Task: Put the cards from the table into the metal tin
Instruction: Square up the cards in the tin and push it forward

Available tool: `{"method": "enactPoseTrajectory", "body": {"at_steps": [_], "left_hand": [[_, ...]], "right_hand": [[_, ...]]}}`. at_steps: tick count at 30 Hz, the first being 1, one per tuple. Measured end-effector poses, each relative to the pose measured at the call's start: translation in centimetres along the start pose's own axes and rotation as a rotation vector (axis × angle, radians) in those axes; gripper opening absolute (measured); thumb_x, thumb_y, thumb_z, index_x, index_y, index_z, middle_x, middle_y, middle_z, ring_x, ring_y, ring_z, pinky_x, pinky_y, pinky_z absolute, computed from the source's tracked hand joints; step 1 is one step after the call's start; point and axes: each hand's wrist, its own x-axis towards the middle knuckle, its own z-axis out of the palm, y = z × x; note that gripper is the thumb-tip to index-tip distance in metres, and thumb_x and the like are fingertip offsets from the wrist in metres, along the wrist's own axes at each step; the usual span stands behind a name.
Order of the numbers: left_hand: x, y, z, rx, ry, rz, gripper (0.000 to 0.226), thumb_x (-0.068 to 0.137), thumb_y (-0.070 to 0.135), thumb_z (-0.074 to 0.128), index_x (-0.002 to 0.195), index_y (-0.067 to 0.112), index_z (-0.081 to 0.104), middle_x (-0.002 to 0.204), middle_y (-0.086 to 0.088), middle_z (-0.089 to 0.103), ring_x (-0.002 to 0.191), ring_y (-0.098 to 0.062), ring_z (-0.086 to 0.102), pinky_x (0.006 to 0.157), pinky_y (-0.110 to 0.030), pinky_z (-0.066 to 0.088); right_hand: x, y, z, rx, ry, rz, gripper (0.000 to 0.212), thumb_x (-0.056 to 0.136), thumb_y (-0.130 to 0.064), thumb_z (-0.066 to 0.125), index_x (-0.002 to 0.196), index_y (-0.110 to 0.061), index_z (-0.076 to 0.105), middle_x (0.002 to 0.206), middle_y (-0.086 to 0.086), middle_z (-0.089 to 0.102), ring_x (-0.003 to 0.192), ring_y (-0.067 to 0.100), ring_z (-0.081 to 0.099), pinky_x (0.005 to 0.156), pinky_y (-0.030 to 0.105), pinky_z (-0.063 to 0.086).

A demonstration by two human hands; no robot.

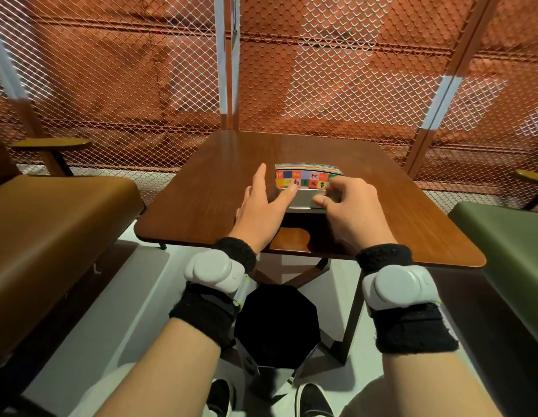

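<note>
A stack of cards [306, 176] with a bright chequered face of small symbols stands upright in a silver metal tin [303, 201] near the middle of the brown table [201, 191]. The cards' upper half sticks out above the tin's rim. My left hand [261, 206] rests on the table at the tin's left side, fingers spread, its thumb touching the cards' lower left corner. My right hand [348, 206] curls over the tin's right end, fingertips on its front wall and on the cards' right edge.
A brown padded bench [51, 236] stands left of the table and a green one [508, 251] to the right. A red mesh fence [321, 70] runs behind the table. A black stool [275, 323] sits under the near edge, between my legs.
</note>
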Motion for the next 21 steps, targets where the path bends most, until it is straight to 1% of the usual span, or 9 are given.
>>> {"method": "enactPoseTrajectory", "body": {"at_steps": [2,5,7,9,11,12,15,18,21], "left_hand": [[0.0,0.0,0.0,0.001,-0.02,-0.01,0.087,0.078,0.073,0.046,0.151,0.042,0.011,0.15,-0.001,0.043,0.137,-0.024,0.04,0.114,-0.058,0.028],[-0.2,0.0,0.0,0.041,-0.051,-0.021,0.083,0.08,0.072,0.044,0.151,0.04,0.017,0.136,0.001,0.056,0.13,-0.024,0.047,0.113,-0.058,0.028],[-0.3,0.1,0.0,0.093,-0.055,-0.022,0.072,0.087,0.068,0.045,0.148,0.036,0.027,0.132,0.004,0.058,0.129,-0.024,0.047,0.114,-0.057,0.026],[-0.5,0.2,-0.2,0.134,-0.053,-0.012,0.058,0.093,0.062,0.046,0.143,0.033,0.038,0.132,0.007,0.058,0.127,-0.021,0.047,0.114,-0.054,0.026],[-0.6,0.1,-0.3,0.144,-0.068,0.0,0.052,0.094,0.058,0.048,0.139,0.032,0.043,0.132,0.009,0.058,0.127,-0.02,0.048,0.114,-0.052,0.027],[-0.6,0.1,-0.3,0.148,-0.073,0.0,0.052,0.095,0.056,0.049,0.14,0.031,0.043,0.132,0.008,0.057,0.126,-0.02,0.048,0.114,-0.052,0.028],[-0.6,0.0,-0.3,0.177,-0.065,-0.007,0.051,0.096,0.05,0.051,0.141,0.029,0.041,0.135,0.006,0.056,0.127,-0.02,0.047,0.115,-0.049,0.026],[-0.4,-0.1,-0.2,0.204,-0.034,-0.003,0.044,0.097,0.045,0.052,0.136,0.028,0.044,0.133,0.005,0.058,0.124,-0.02,0.049,0.112,-0.046,0.025],[0.1,-0.6,0.0,0.29,0.019,0.007,0.038,0.096,0.046,0.052,0.13,0.029,0.051,0.128,0.005,0.061,0.121,-0.022,0.051,0.107,-0.046,0.027]], "right_hand": [[0.0,0.0,-0.1,-0.023,0.047,0.019,0.018,0.091,-0.029,0.066,0.103,-0.015,0.067,0.107,0.006,0.07,0.096,0.022,0.061,0.087,0.041,0.055],[0.1,0.3,-0.1,-0.062,0.053,0.048,0.017,0.092,-0.03,0.065,0.102,-0.017,0.065,0.105,0.005,0.07,0.094,0.024,0.062,0.086,0.043,0.055],[0.0,0.3,0.1,-0.069,0.052,0.06,0.016,0.092,-0.03,0.064,0.102,-0.017,0.063,0.107,0.005,0.069,0.093,0.023,0.061,0.083,0.04,0.054],[0.1,0.2,0.4,-0.085,0.056,0.057,0.014,0.093,-0.03,0.063,0.099,-0.018,0.059,0.105,0.003,0.066,0.09,0.021,0.057,0.075,0.034,0.049],[0.0,0.1,0.5,-0.107,0.053,0.07,0.013,0.094,-0.03,0.062,0.096,-0.019,0.054,0.1,0.0,0.06,0.088,0.019,0.054,0.071,0.031,0.041],[0.0,0.1,0.5,-0.112,0.05,0.075,0.014,0.095,-0.03,0.061,0.096,-0.019,0.053,0.099,-0.001,0.058,0.088,0.019,0.054,0.07,0.031,0.04],[0.3,0.4,1.3,-0.152,0.041,0.058,0.017,0.095,-0.032,0.059,0.098,-0.018,0.05,0.104,0.002,0.062,0.091,0.021,0.055,0.072,0.036,0.047],[0.7,0.6,2.0,-0.145,0.002,0.05,0.018,0.096,-0.03,0.058,0.101,-0.017,0.047,0.111,0.007,0.061,0.096,0.021,0.056,0.075,0.036,0.052],[1.1,1.1,2.7,-0.147,-0.05,0.035,0.021,0.095,-0.028,0.059,0.106,-0.018,0.044,0.118,0.009,0.058,0.103,0.025,0.058,0.083,0.045,0.056]]}}
